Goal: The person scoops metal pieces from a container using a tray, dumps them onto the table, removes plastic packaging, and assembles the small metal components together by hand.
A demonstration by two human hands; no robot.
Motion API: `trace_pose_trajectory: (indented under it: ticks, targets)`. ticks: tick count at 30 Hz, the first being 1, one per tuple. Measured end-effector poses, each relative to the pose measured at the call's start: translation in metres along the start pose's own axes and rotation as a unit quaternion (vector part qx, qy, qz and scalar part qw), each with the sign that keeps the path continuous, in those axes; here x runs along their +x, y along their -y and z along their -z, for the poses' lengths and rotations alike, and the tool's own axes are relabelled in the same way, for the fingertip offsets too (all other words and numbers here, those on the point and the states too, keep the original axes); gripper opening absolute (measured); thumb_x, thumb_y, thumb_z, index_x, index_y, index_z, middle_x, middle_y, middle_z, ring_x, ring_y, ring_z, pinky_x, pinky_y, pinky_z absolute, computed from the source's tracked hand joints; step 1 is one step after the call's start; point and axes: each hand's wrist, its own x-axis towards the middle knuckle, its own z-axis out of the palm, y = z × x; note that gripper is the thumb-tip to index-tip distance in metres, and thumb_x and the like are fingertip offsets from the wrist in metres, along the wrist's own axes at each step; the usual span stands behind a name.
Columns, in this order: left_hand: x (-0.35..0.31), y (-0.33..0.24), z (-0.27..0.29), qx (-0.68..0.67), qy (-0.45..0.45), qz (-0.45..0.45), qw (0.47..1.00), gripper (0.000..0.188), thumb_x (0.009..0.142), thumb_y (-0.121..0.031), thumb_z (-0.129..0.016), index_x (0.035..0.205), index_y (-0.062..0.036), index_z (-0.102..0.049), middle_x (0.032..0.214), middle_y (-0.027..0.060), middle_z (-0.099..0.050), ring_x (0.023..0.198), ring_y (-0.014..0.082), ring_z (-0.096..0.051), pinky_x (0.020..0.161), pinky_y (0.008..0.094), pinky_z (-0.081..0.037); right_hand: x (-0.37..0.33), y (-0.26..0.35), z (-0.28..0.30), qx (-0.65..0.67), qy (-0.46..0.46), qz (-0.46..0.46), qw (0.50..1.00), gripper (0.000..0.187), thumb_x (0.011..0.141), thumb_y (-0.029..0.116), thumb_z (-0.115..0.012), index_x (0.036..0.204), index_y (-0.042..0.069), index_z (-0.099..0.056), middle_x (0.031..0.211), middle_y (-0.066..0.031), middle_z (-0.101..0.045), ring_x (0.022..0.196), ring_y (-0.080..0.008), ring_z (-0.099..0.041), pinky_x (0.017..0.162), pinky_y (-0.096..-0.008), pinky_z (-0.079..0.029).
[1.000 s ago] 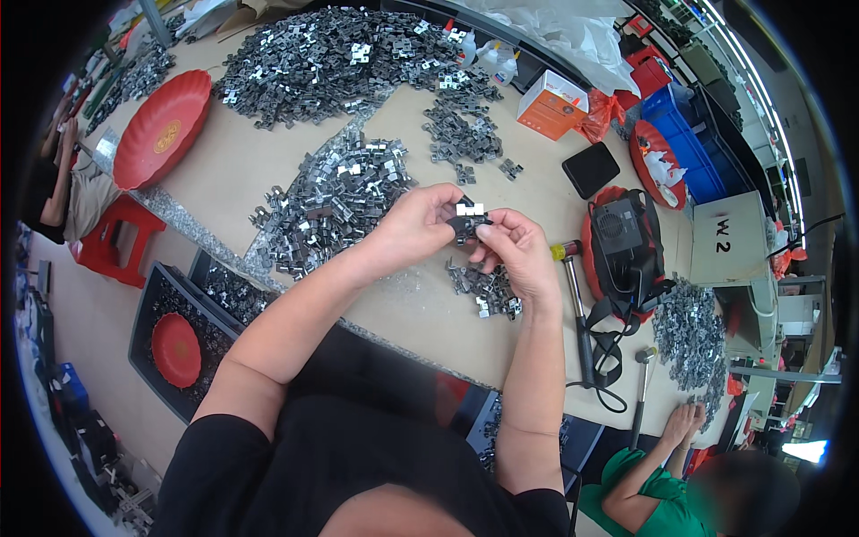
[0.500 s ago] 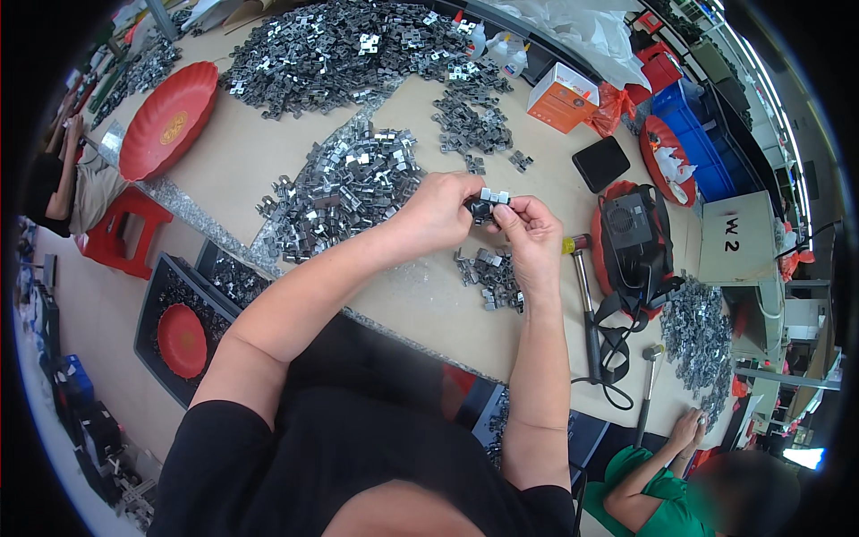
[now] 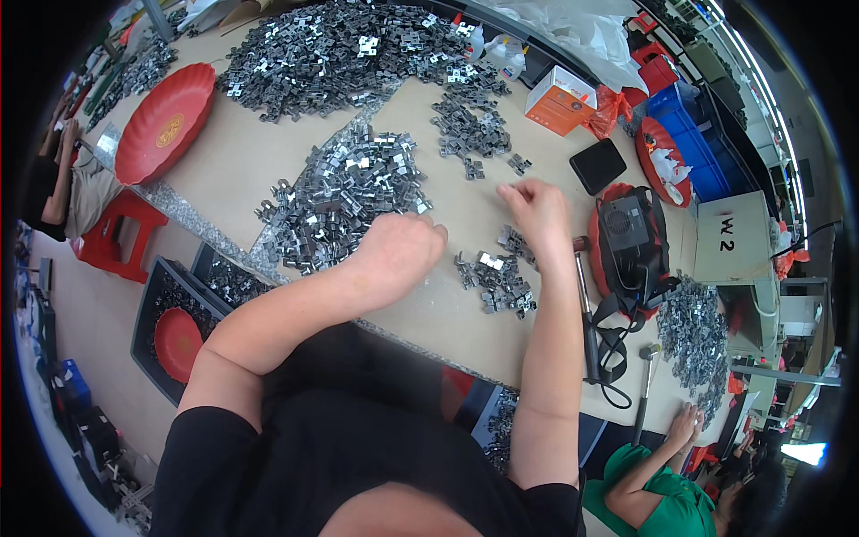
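My left hand (image 3: pixel 398 255) is closed in a loose fist over the table, at the near right edge of a heap of small bent metal clips (image 3: pixel 344 201). Its fingertips are turned away, so anything inside them is hidden. Up and to the right, my right hand (image 3: pixel 541 215) hovers with its fingers curled in and the thumb side pointing left; nothing shows in it. Just beneath it lies a smaller group of metal clips (image 3: pixel 497 282), some dark, some shiny.
A large clip heap (image 3: pixel 331 54) covers the far table. Red dishes (image 3: pixel 165 125) stand left and right. An orange box (image 3: pixel 561 100), a black flat device (image 3: pixel 598 166), a fan-like black unit (image 3: pixel 625 224) and a hammer (image 3: pixel 646 385) lie rightward. A co-worker in green (image 3: pixel 658 501) sits at right.
My hands have moved apart from the metal clip they held together. The left went down and left, the right slightly up. A clip now lies beside the small group below my right hand.
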Motion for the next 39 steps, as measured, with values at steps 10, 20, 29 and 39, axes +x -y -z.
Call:
trace_pose_trajectory:
  ticks: [10,20,29,39]
  targets:
    - [0.014,0.011,-0.003,-0.845,-0.059,0.235,0.477,0.03,0.073,0.009,-0.035,0.101,0.0026,-0.04,0.085,0.0134,-0.056,0.079,0.0196,-0.057,0.067,0.027,-0.046,0.03,0.037,-0.036,-0.1,0.022,-0.028,0.994,0.037,0.07,0.029,-0.062,0.084,-0.005,-0.057,0.079,-0.0219,-0.059,0.079,-0.0353,-0.057,0.07,-0.04,-0.044]
    - [0.021,0.004,-0.024,-0.852,-0.11,0.257,0.442,0.013,0.078,-0.003,-0.048,0.087,0.0015,-0.055,0.076,0.0055,-0.057,0.058,0.0084,-0.048,0.053,0.0209,-0.039,0.003,-0.013,-0.014,0.301,0.009,0.09,0.949,0.029,0.073,0.005,-0.058,0.099,-0.006,-0.05,0.083,-0.0108,-0.056,0.066,-0.0128,-0.057,0.055,-0.0244,-0.044]
    - [0.033,-0.016,-0.034,-0.822,-0.147,0.264,0.483,0.011,0.074,-0.003,-0.051,0.08,0.0029,-0.057,0.069,0.0027,-0.055,0.056,0.0063,-0.046,0.05,0.0183,-0.035,-0.05,0.001,-0.013,0.573,0.07,-0.024,0.816,0.036,0.068,-0.004,-0.063,0.098,-0.004,-0.043,0.076,-0.009,-0.055,0.059,-0.0109,-0.056,0.048,-0.0181,-0.046]
    - [0.03,-0.015,-0.036,-0.825,-0.103,0.249,0.497,0.011,0.077,-0.009,-0.052,0.081,0.0001,-0.058,0.065,0.0008,-0.053,0.056,0.0054,-0.046,0.051,0.018,-0.036,-0.048,-0.007,-0.01,0.551,0.117,-0.055,0.825,0.039,0.066,-0.002,-0.066,0.097,-0.006,-0.042,0.071,-0.0098,-0.055,0.057,-0.011,-0.056,0.048,-0.019,-0.046]
